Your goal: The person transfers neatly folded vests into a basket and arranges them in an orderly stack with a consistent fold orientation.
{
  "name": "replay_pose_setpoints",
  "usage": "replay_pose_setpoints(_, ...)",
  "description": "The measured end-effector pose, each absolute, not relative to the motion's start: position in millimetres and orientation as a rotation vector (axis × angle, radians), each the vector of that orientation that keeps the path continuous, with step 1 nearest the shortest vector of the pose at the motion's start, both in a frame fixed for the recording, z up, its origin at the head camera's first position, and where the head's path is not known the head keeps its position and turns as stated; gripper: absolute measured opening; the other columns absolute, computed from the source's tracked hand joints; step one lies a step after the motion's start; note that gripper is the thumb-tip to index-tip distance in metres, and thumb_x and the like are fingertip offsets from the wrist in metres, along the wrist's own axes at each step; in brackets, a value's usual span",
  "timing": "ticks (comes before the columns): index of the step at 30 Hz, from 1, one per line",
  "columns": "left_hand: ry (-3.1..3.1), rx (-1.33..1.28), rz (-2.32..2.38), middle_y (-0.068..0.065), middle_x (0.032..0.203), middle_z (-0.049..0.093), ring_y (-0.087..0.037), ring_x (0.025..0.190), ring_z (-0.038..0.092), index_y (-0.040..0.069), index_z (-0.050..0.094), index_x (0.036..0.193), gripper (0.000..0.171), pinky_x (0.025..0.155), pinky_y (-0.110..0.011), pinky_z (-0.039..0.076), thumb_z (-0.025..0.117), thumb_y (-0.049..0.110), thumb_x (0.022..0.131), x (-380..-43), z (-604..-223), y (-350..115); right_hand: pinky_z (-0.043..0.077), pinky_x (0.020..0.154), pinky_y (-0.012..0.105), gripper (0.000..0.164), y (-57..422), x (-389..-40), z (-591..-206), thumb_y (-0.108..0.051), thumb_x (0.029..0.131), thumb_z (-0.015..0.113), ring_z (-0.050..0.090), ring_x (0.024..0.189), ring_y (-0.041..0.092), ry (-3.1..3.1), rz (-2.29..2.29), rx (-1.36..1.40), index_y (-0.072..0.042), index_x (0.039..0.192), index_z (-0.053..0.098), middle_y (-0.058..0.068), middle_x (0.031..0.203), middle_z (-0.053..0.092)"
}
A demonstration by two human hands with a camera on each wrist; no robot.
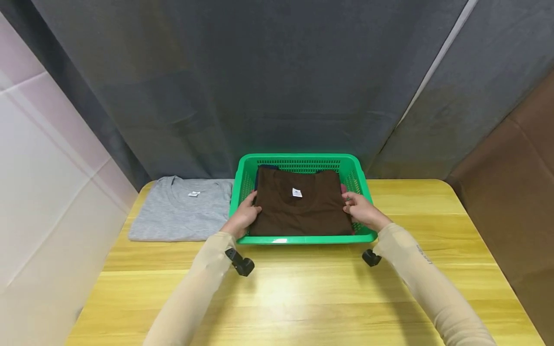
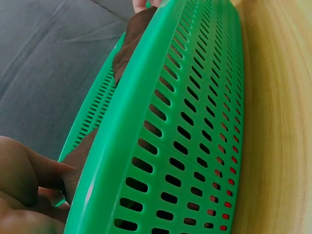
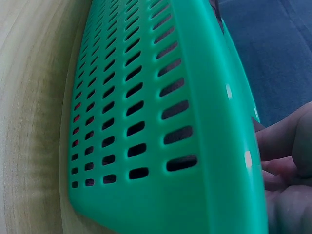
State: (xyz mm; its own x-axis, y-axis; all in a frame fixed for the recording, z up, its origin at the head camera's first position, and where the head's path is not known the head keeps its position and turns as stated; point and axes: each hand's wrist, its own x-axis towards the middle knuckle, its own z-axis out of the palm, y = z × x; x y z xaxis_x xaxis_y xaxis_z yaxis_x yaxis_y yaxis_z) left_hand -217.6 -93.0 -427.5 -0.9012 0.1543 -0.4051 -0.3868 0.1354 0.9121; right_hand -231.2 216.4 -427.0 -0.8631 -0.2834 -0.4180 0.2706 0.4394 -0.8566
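Note:
A folded brown T-shirt (image 1: 298,211) with a white neck label lies in the green basket (image 1: 298,240), on top of other folded clothes. At its left edge my left hand (image 1: 245,215) pinches the cloth between thumb and fingers; the left wrist view shows the thumb pressed on the brown fabric (image 2: 78,168). My right hand (image 1: 362,210) grips the opposite edge, fingers inside the basket's right wall. In the right wrist view the basket rim (image 3: 226,122) hides most of the shirt and part of that hand (image 3: 287,146).
Left of the basket, a folded grey T-shirt (image 1: 182,211) lies flat on the wooden table (image 1: 294,293). Dark blue cloth (image 1: 268,166) and a bit of red cloth (image 1: 344,188) peek out beneath the brown shirt. A grey curtain (image 1: 259,86) hangs behind the table.

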Motion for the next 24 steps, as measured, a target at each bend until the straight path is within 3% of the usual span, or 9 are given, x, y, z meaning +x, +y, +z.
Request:
replay_pose_setpoints(10, 1.985, -0.227, 1.806, -0.013, 0.151, 0.008, -0.037, 0.127, 0.033, 0.014, 0.01, 0.146, 0.059, 0.099, -0.049, 0.035, 0.027, -0.005, 0.094, -216, -427, -94, 0.041, 0.091, 0.046, 0.044, 217, -230, -428, -0.001, 0.095, 0.032, 0.039, 0.119, 0.036, 2.194, -1.42, -0.016, 0.005, 0.138, 0.022, 0.028, 0.13, 0.031)
replay_pose_setpoints(17, 1.972, -0.222, 1.817, -0.019, 0.149, 0.012, -0.037, 0.129, 0.028, 0.011, 0.006, 0.146, 0.062, 0.101, -0.048, 0.031, 0.026, -0.007, 0.091, -211, -424, -96, 0.045, 0.08, 0.037, 0.041, 217, -227, -425, -0.001, 0.095, 0.032, 0.043, 0.109, 0.031, 2.216, -1.418, -0.02, 0.005, 0.135, 0.025, 0.024, 0.121, 0.037)
replay_pose_setpoints(24, 1.975, -0.241, 1.753, -0.025, 0.146, 0.014, -0.039, 0.131, 0.024, 0.007, 0.006, 0.146, 0.056, 0.101, -0.052, 0.03, 0.029, 0.001, 0.095, -206, -417, -100, 0.04, 0.092, 0.05, 0.041, 218, -222, -419, -0.002, 0.095, 0.037, 0.04, 0.115, 0.038, 2.237, -1.406, -0.021, 0.005, 0.134, 0.027, 0.026, 0.123, 0.035)
